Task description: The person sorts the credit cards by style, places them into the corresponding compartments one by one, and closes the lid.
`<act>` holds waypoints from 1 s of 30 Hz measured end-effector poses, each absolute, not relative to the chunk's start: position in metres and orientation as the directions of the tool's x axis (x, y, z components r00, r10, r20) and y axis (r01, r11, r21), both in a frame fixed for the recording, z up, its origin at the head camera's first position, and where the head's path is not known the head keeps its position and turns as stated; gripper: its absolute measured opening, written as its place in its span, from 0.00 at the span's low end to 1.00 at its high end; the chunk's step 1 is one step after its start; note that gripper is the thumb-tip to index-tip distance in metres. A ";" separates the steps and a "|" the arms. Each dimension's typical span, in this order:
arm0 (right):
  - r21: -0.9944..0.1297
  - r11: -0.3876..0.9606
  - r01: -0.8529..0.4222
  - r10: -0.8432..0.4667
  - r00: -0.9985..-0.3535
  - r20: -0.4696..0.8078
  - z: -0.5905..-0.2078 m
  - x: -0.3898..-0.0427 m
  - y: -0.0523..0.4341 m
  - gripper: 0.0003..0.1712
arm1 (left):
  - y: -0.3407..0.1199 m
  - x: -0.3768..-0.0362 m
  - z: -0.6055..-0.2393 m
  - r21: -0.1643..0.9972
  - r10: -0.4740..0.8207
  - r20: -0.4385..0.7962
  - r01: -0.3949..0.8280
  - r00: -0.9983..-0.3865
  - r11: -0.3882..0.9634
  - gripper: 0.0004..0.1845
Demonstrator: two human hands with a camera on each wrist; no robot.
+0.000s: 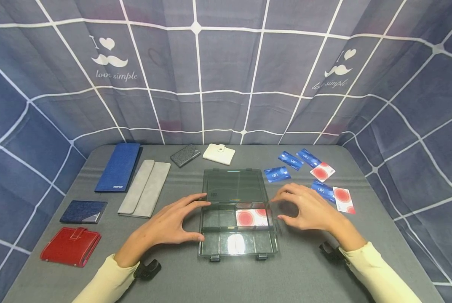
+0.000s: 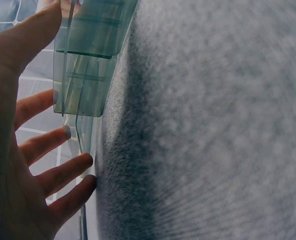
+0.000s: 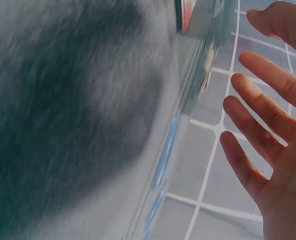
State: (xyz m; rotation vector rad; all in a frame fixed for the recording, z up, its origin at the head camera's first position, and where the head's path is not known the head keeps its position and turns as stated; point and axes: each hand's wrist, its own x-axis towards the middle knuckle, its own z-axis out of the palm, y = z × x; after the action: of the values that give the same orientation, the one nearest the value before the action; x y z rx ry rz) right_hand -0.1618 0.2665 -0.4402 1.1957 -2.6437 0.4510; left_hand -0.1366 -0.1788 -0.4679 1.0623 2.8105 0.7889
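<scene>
A: Clear plastic, that box (image 1: 238, 212) in the middle of the head view. Its lid is flipped up and back, and its long side runs up the frame, away from the person.

B: One red-and-white card (image 1: 251, 217) lies inside. Blue cards (image 1: 289, 160) and more red ones sit on the grey table (image 1: 305, 269) at the right, so most seem left to do.

A: The left hand (image 1: 169, 225) is spread, touching the box's left edge. The right hand (image 1: 310, 208) is loose, just beside the right edge.

B: In the left wrist view, spread fingers (image 2: 52, 175) sit by the box wall (image 2: 88, 65).

A: In the right wrist view, the fingers (image 3: 260, 125) are spread, holding nothing.
</scene>
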 end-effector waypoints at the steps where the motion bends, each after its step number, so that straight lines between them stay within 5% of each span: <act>1: -0.198 0.633 -0.749 -0.685 -0.660 0.307 -0.440 -0.163 0.270 0.25 | -0.179 -0.137 -0.468 0.472 0.627 0.141 0.609 -0.766 0.638 0.49; 23: -0.247 0.872 -0.424 -0.344 -0.887 0.310 -0.457 -0.171 0.386 0.31 | -0.179 -0.136 -0.468 0.470 0.628 0.147 0.612 -0.764 0.636 0.50; 30: -0.266 0.891 -0.367 -0.277 -0.906 0.320 -0.461 -0.166 0.414 0.31 | -0.179 -0.136 -0.469 0.472 0.629 0.145 0.612 -0.764 0.634 0.49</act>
State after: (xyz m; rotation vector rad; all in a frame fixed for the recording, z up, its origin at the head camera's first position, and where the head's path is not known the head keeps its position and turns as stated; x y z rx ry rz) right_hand -0.1665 0.4142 -0.4613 0.4839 -2.7838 0.4698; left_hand -0.1365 -0.1786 -0.4687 1.0669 2.8098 0.7924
